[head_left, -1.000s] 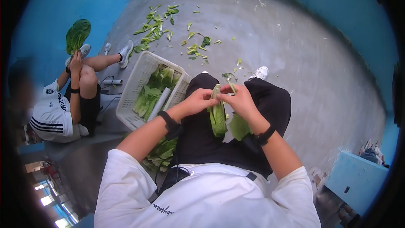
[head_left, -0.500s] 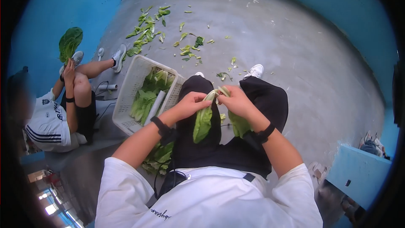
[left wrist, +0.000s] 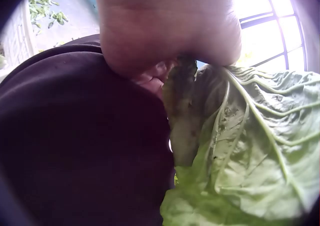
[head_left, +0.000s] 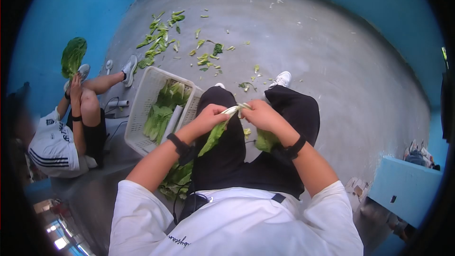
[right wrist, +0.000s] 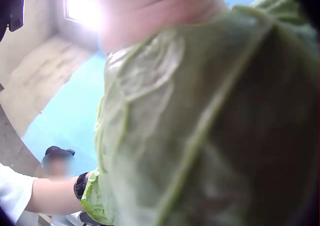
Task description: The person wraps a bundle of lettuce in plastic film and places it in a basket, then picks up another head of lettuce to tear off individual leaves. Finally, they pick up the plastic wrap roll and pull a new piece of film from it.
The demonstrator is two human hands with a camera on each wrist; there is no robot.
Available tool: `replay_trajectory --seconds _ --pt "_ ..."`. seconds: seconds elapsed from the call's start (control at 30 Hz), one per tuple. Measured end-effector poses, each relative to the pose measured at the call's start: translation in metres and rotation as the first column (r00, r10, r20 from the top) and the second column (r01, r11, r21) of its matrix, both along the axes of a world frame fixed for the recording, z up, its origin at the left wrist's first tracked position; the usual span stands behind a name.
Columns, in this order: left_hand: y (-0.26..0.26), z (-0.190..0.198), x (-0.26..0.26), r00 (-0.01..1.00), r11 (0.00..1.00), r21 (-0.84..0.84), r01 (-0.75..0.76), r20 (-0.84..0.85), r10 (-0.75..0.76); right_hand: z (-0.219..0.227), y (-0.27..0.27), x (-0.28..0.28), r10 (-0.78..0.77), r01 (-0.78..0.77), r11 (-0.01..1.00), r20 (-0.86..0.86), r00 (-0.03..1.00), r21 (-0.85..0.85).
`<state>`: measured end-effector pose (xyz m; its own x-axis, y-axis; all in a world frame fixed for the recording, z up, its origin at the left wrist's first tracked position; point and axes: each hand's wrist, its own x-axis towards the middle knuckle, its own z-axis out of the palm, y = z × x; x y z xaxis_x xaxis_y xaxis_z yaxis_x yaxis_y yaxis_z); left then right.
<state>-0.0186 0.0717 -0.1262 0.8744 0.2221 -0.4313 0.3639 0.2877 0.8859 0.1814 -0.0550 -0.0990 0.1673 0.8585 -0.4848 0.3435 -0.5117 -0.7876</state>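
Observation:
Above the lap, my left hand (head_left: 208, 117) pinches the pale stem end of a leafy green (head_left: 214, 137), whose blade hangs down to the left over the thigh. Close beside it, my right hand (head_left: 261, 114) grips another pale stem, with a broad green leaf (head_left: 267, 141) hanging below the palm. The stems meet between the two hands. In the left wrist view a veined leaf (left wrist: 270, 131) spreads under the hand, with a darker, browned piece next to it. A large leaf (right wrist: 200, 126) fills much of the right wrist view and hides the fingers.
To the left stands a white plastic crate (head_left: 135, 114) with greens and a white tube inside. More greens (head_left: 177, 180) lie beside my left thigh. Leaf scraps (head_left: 159, 35) are scattered on the grey floor. Another person (head_left: 59, 135) sits at the left, holding up a big leaf (head_left: 74, 56).
The leaf in my left hand has swung from upright between the hands to slant leftward, its stem bent toward my right hand. The hands have drawn slightly apart. The head view has shifted a little.

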Motion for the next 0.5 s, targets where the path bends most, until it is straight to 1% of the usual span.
replay_trajectory --seconds 0.03,0.07,0.1,0.17,0.27,0.37,0.4,0.47,0.5 --pt "0.002 -0.002 -0.001 1.000 0.999 -0.041 -0.021 -0.003 0.021 -0.002 -0.002 0.002 -0.002 -0.001 0.999 0.098 0.995 0.033" --pt "0.007 -0.010 -0.004 1.000 0.998 -0.063 -0.017 -0.013 0.016 0.000 -0.005 0.007 -0.035 0.031 0.999 0.198 0.980 0.022" --pt "0.005 -0.010 -0.007 0.999 0.996 -0.079 -0.039 0.007 0.040 -0.008 -0.007 0.017 -0.050 0.058 0.995 0.100 0.994 -0.079" --pt "0.006 -0.009 -0.007 0.996 0.992 -0.103 -0.071 0.053 0.077 -0.011 -0.011 0.023 -0.133 0.123 0.989 -0.142 0.981 -0.075" --pt "0.008 -0.006 -0.008 0.996 0.992 -0.100 -0.078 0.043 0.083 0.012 -0.010 0.021 -0.104 0.103 0.995 -0.212 0.972 -0.015" --pt "0.006 -0.005 -0.010 0.995 0.994 -0.073 -0.083 0.044 0.086 0.028 -0.010 0.015 -0.139 0.148 0.989 -0.243 0.960 0.018" --pt "0.005 -0.006 -0.012 0.995 0.995 -0.061 -0.084 0.050 0.087 0.029 -0.011 0.013 -0.170 0.175 0.985 -0.291 0.942 -0.009" --pt "0.006 -0.009 -0.012 0.991 0.969 -0.226 -0.103 0.061 0.119 0.029 -0.013 0.011 -0.227 0.220 0.974 -0.381 0.896 -0.062" --pt "0.005 -0.009 -0.012 0.989 0.945 -0.308 -0.112 0.062 0.138 0.027 -0.016 0.010 -0.211 0.216 0.976 -0.408 0.888 -0.035"
